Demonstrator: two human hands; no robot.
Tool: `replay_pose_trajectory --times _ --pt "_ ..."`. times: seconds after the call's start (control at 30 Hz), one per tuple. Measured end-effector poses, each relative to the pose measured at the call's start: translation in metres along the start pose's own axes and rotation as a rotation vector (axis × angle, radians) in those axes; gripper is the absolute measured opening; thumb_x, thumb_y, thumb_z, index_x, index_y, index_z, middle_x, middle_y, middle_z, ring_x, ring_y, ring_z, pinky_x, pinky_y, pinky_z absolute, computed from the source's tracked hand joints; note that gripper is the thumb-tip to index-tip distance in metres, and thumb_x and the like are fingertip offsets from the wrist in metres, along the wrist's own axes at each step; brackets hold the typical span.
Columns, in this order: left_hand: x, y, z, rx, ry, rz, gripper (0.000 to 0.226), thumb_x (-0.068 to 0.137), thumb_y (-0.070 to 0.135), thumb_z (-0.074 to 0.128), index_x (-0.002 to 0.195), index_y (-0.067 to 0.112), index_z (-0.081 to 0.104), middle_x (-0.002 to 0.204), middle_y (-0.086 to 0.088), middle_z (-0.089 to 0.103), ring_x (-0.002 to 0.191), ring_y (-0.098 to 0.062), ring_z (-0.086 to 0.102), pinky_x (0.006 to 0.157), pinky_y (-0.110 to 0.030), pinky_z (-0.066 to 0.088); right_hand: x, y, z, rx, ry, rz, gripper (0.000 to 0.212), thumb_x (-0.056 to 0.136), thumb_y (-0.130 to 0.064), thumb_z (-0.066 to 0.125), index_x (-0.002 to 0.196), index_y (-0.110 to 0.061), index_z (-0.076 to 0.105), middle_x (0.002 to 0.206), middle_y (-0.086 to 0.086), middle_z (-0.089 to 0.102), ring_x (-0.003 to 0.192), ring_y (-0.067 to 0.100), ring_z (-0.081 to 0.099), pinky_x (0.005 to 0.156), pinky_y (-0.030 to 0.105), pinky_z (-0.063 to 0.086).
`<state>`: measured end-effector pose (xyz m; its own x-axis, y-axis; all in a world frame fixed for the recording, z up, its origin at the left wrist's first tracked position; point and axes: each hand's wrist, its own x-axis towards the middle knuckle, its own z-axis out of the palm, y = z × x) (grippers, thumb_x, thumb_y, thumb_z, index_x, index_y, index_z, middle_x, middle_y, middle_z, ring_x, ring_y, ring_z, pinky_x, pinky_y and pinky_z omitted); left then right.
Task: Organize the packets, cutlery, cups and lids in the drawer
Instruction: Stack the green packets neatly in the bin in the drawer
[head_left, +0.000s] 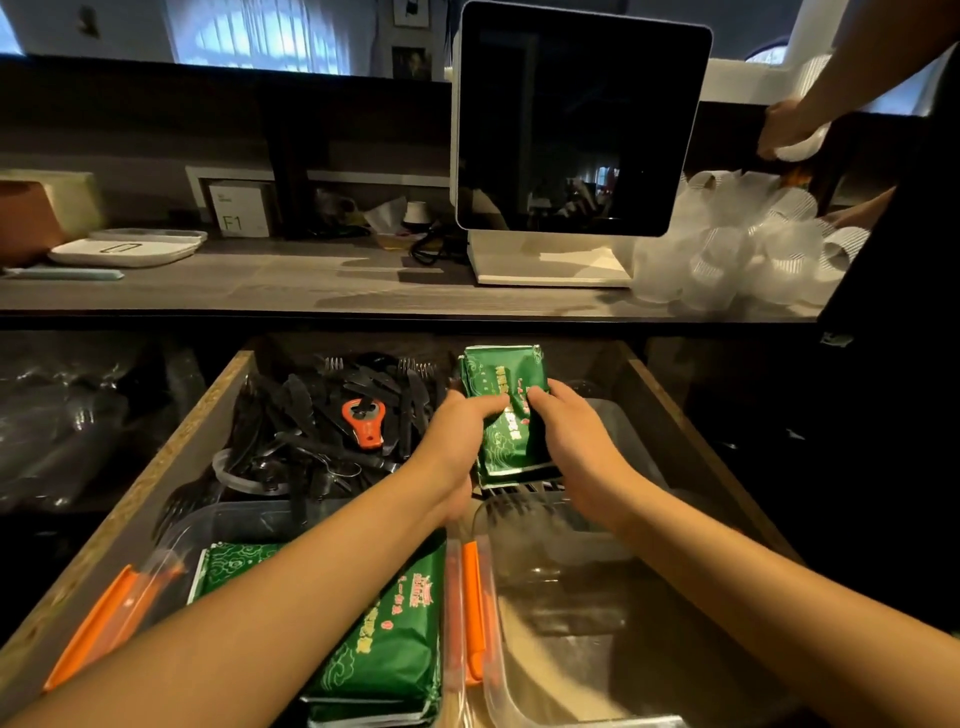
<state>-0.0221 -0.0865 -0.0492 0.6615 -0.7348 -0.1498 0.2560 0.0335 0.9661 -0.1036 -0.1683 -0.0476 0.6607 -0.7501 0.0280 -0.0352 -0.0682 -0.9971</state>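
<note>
Green packet stack (506, 410) sits mid-drawer, btwn black cutlery (332, 415) & clear tub (618, 447); drawer's right wall (691, 431) near. Left hand (457, 431) & right hand (574, 436) both grip stack, fingers curled over, arms extended fwd.

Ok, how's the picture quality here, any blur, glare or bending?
Head view: dim, warm light; wide-angle bending bows the counter edge; blown-out windows behind; dark screen shows reflections; the clear container looks smeared; both hands on the green packet are fairly sharp.
</note>
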Motion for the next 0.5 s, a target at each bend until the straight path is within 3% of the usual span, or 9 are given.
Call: replay_pose_trajectory --times 0.07,0.13,0.23,0.27,0.3,0.37,0.43,0.5 --pt "-0.001 0.002 0.002 -0.001 0.014 0.002 0.073 0.066 0.049 0.072 0.128 0.017 0.052 0.13 -0.006 0.062 0.121 -0.024 0.059 0.11 -0.05 0.042 -0.002 0.003 0.001 0.009 -0.066 -0.066 0.026 0.102 -0.018 0.041 0.123 -0.02 0.057 0.111 0.001 0.07 0.096 0.013 0.069 0.078 0.029 0.054" --pt "0.0 0.0 0.002 0.028 0.075 0.01 0.063 0.084 0.053 0.067 0.13 0.014 0.051 0.13 -0.001 0.059 0.121 -0.02 0.057 0.107 -0.04 0.042 -0.004 0.005 0.006 0.052 -0.132 -0.094 0.031 0.103 -0.014 0.041 0.129 -0.021 0.055 0.117 0.0 0.069 0.104 0.014 0.068 0.089 0.031 0.055" --pt "0.004 0.001 -0.004 0.09 0.163 0.051 0.029 0.1 0.04 0.057 0.115 0.017 0.048 0.105 0.007 0.059 0.092 -0.009 0.059 0.076 -0.017 0.047 0.002 -0.005 0.002 0.138 -0.214 -0.008 0.027 0.102 -0.011 0.044 0.118 -0.014 0.065 0.105 0.005 0.073 0.094 0.019 0.07 0.085 0.034 0.055" --pt "0.006 0.003 -0.007 0.131 0.195 0.071 0.035 0.099 0.041 0.058 0.118 0.012 0.051 0.109 0.003 0.063 0.095 -0.01 0.061 0.079 -0.02 0.05 0.008 -0.008 -0.003 0.156 -0.206 0.035 0.025 0.102 -0.016 0.044 0.111 -0.012 0.067 0.097 0.006 0.073 0.088 0.019 0.069 0.081 0.032 0.053" --pt "0.009 0.003 -0.01 0.159 0.219 0.098 0.047 0.098 0.045 0.059 0.127 0.008 0.052 0.121 -0.003 0.064 0.108 -0.017 0.062 0.092 -0.029 0.052 0.016 -0.009 -0.011 0.17 -0.156 0.069 0.026 0.102 -0.021 0.044 0.109 -0.01 0.067 0.094 0.006 0.071 0.086 0.018 0.067 0.079 0.029 0.051" --pt "0.013 0.004 -0.013 0.192 0.229 0.127 0.065 0.094 0.051 0.061 0.141 0.008 0.047 0.139 -0.008 0.057 0.128 -0.026 0.053 0.111 -0.046 0.042 0.035 -0.005 -0.036 0.114 0.014 0.092 0.029 0.102 -0.026 0.046 0.108 -0.007 0.066 0.097 0.008 0.068 0.095 0.023 0.063 0.081 0.03 0.048" --pt "0.017 0.004 -0.017 0.174 0.227 0.167 0.066 0.091 0.053 0.062 0.139 0.01 0.05 0.134 -0.007 0.06 0.125 -0.028 0.056 0.11 -0.049 0.043 0.052 0.007 -0.061 -0.153 0.097 0.096 0.026 0.1 -0.025 0.052 0.107 -0.006 0.067 0.107 0.015 0.068 0.1 0.027 0.061 0.087 0.035 0.049" --pt "0.017 0.005 -0.018 0.163 0.229 0.186 0.07 0.085 0.057 0.063 0.136 0.01 0.052 0.131 -0.007 0.062 0.122 -0.027 0.058 0.108 -0.049 0.045 0.06 0.023 -0.075 -0.462 0.059 0.157 0.026 0.097 -0.021 0.057 0.114 -0.003 0.065 0.113 0.016 0.065 0.097 0.024 0.058 0.086 0.034 0.046"
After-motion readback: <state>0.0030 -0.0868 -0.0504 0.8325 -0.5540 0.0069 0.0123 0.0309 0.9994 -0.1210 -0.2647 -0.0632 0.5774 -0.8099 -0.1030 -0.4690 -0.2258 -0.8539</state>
